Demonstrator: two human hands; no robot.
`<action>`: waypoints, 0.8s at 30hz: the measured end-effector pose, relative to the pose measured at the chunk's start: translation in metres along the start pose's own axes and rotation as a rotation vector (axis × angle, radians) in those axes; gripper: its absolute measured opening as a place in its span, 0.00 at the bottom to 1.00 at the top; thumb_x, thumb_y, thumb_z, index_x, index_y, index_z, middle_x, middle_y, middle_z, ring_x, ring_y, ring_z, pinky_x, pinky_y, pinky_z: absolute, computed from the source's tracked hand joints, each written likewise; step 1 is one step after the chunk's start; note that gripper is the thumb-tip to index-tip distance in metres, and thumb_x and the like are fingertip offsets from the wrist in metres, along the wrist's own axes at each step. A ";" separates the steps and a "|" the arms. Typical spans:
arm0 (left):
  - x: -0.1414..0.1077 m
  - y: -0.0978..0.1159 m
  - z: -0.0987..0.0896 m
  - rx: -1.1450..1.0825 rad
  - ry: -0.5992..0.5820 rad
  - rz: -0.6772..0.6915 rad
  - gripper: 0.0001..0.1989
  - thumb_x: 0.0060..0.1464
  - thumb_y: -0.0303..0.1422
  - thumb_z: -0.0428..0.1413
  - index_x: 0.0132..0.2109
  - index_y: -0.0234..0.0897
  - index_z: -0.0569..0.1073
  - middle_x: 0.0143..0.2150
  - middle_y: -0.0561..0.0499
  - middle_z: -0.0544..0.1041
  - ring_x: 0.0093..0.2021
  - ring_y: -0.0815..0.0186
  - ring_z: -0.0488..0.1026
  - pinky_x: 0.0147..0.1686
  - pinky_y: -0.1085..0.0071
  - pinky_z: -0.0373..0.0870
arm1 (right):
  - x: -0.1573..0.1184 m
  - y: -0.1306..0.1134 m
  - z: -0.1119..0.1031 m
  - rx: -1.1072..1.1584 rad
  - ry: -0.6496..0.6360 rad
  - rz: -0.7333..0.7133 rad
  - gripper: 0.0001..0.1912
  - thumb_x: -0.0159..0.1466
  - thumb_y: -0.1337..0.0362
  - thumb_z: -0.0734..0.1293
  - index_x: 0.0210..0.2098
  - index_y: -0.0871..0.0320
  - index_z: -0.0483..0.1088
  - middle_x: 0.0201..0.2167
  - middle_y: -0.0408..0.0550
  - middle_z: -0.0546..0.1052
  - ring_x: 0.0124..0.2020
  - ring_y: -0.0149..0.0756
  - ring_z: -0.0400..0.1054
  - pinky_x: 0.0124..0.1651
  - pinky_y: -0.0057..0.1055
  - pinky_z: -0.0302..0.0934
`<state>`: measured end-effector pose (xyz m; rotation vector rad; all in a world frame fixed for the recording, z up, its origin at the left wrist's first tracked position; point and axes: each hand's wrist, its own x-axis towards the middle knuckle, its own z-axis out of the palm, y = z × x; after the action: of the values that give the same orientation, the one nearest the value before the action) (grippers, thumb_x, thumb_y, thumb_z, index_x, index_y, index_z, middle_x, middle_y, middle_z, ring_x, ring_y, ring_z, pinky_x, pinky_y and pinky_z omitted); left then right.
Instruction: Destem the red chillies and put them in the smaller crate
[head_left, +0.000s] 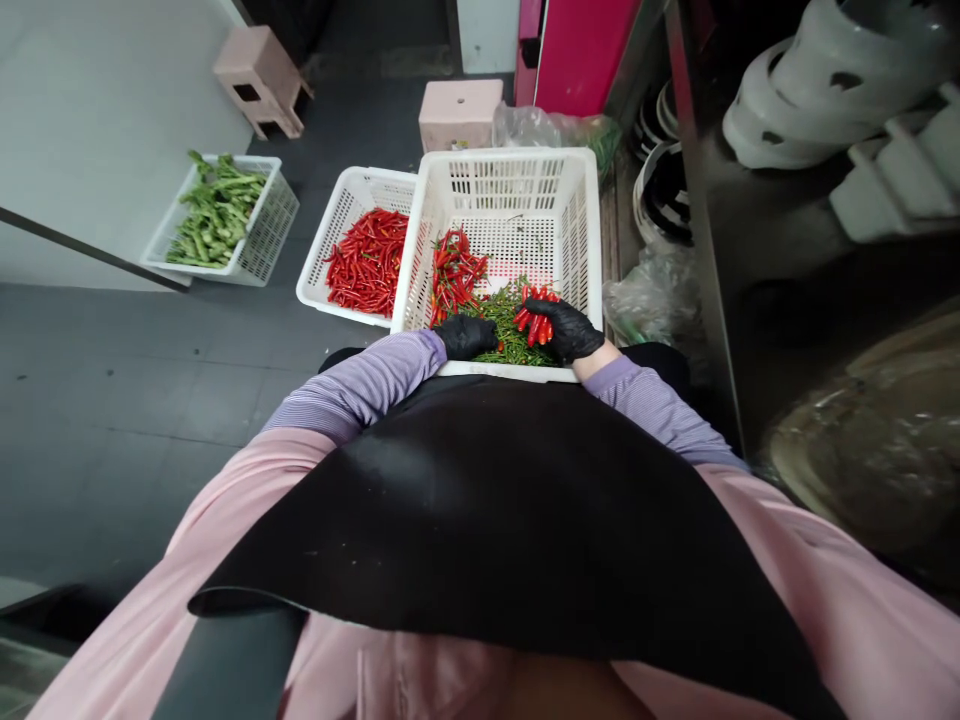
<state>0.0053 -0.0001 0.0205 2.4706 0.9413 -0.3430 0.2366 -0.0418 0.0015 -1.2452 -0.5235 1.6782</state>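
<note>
My right hand (574, 330), in a black glove, is closed around a bunch of red chilies (536, 322) over the near right part of a large white basket (592, 215). My left hand (466, 337), also black-gloved, is curled low at the basket's near left, by the green stems (514, 345); whatever its fingers hold is hidden. More red chilies (456, 270) lie in the basket's left part. Beside it on the left, a lower white basket (319, 240) holds a heap of red chilies (369, 262).
A white basket (274, 215) of green vegetables (217, 212) stands at the far left. Pink stools (259, 75) are by the wall and behind the large basket. Plastic bags (652, 300), a bucket (646, 205) and a metal shelf edge (701, 220) border the right side.
</note>
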 end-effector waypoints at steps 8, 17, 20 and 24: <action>-0.003 -0.007 -0.003 -0.766 0.390 -0.249 0.13 0.69 0.42 0.62 0.39 0.39 0.74 0.28 0.52 0.75 0.29 0.64 0.72 0.34 0.66 0.69 | -0.004 0.005 0.006 -0.035 -0.093 -0.011 0.13 0.53 0.62 0.85 0.35 0.53 0.83 0.34 0.43 0.87 0.40 0.42 0.82 0.50 0.39 0.77; -0.001 0.037 -0.008 -1.340 0.577 -0.272 0.23 0.61 0.41 0.73 0.33 0.42 0.66 0.22 0.60 0.68 0.22 0.70 0.65 0.27 0.71 0.62 | -0.018 0.005 0.021 -0.032 -0.290 0.045 0.21 0.41 0.58 0.88 0.31 0.52 0.82 0.37 0.43 0.89 0.52 0.50 0.85 0.60 0.43 0.78; -0.001 0.049 -0.004 -1.342 0.558 -0.334 0.18 0.66 0.37 0.67 0.33 0.42 0.66 0.21 0.60 0.67 0.22 0.69 0.65 0.27 0.70 0.63 | -0.019 0.005 0.020 -0.071 -0.289 0.061 0.20 0.41 0.58 0.88 0.30 0.51 0.82 0.35 0.42 0.89 0.53 0.51 0.85 0.59 0.44 0.78; -0.004 0.054 -0.004 -0.968 0.564 -0.308 0.13 0.68 0.31 0.60 0.33 0.40 0.69 0.24 0.55 0.71 0.28 0.64 0.72 0.35 0.67 0.69 | -0.021 0.010 0.023 -0.116 -0.262 0.011 0.21 0.42 0.55 0.88 0.32 0.51 0.83 0.32 0.43 0.88 0.52 0.54 0.85 0.58 0.47 0.78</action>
<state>0.0393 -0.0357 0.0437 1.5207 1.3014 0.6237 0.2123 -0.0601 0.0131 -1.1156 -0.7827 1.8546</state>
